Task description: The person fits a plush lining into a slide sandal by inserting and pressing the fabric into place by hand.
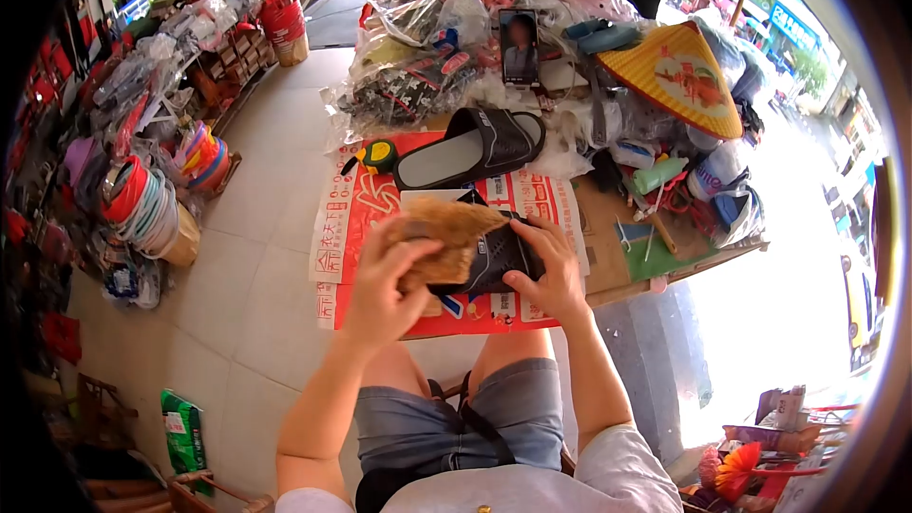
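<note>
My left hand (pixel 391 275) is closed on a brown, rough-looking cloth (pixel 442 228), slightly blurred, which lies over part of a black slide sandal (pixel 496 261). The other end of that sandal is gripped by my right hand (pixel 549 266), thumb on the near side and fingers over the far side. Most of the sandal's foot end is hidden under the cloth. Just beyond, a second black slide sandal (pixel 446 163) with a grey footbed rests on the red printed sheet (pixel 334 228). A yellow and black tape measure (pixel 379 156) sits to its left.
A phone (pixel 519 47) stands upright against plastic-wrapped goods at the back. A yellow conical hat (pixel 686 81) rests on the pile to the right. Pliers-like tools and a wooden handle (pixel 664 233) lie near the right edge. Stacked wares and buckets (pixel 152 209) line the left.
</note>
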`<move>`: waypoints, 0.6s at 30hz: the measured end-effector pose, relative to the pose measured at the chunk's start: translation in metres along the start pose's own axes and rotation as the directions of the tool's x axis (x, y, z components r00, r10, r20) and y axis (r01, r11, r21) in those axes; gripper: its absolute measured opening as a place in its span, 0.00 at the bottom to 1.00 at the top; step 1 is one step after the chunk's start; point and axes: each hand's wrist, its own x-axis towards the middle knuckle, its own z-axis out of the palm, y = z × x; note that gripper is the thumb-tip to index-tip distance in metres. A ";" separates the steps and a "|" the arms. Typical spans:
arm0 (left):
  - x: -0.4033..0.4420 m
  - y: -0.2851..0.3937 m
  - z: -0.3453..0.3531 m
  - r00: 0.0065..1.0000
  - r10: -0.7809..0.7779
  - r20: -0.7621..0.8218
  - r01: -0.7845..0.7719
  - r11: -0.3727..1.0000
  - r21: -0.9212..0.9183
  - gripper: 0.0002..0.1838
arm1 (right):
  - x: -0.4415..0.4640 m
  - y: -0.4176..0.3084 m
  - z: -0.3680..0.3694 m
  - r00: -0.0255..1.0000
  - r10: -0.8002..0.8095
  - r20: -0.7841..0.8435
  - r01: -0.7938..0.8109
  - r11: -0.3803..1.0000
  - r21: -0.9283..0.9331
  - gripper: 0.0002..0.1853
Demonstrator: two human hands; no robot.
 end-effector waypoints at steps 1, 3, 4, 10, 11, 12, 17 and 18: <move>-0.005 -0.002 0.012 0.997 -0.046 0.054 0.053 0.990 -0.132 0.25 | 0.000 -0.001 0.000 1.000 -0.001 0.002 0.001 1.000 0.003 0.38; -0.013 -0.012 0.011 0.998 0.027 0.063 -0.028 1.000 0.015 0.26 | -0.001 -0.001 0.000 1.000 -0.009 -0.004 0.009 1.000 0.008 0.38; -0.014 -0.017 0.005 0.991 0.100 0.091 -0.114 0.979 0.168 0.26 | -0.001 -0.001 0.000 1.000 -0.009 -0.005 0.009 1.000 0.008 0.38; -0.014 -0.004 -0.053 0.978 0.054 0.203 -0.153 0.843 0.515 0.32 | -0.001 -0.001 0.001 1.000 -0.003 -0.011 0.003 1.000 0.011 0.38; -0.008 0.009 -0.058 0.965 0.013 0.264 -0.147 0.854 0.498 0.36 | 0.000 -0.001 0.001 1.000 -0.010 -0.017 0.010 1.000 0.012 0.38; -0.003 0.017 -0.058 0.946 -0.027 0.322 -0.139 0.865 0.481 0.41 | 0.000 0.000 0.002 1.000 -0.018 -0.023 0.018 1.000 0.010 0.38; 0.010 -0.014 -0.036 0.857 -0.166 0.487 -0.152 0.822 0.548 0.54 | -0.001 -0.003 0.000 1.000 -0.013 -0.017 0.013 1.000 -0.008 0.37; 0.016 -0.020 -0.043 0.859 -0.163 0.485 -0.153 0.823 0.548 0.54 | -0.001 -0.004 0.000 1.000 -0.004 -0.015 0.004 1.000 -0.022 0.37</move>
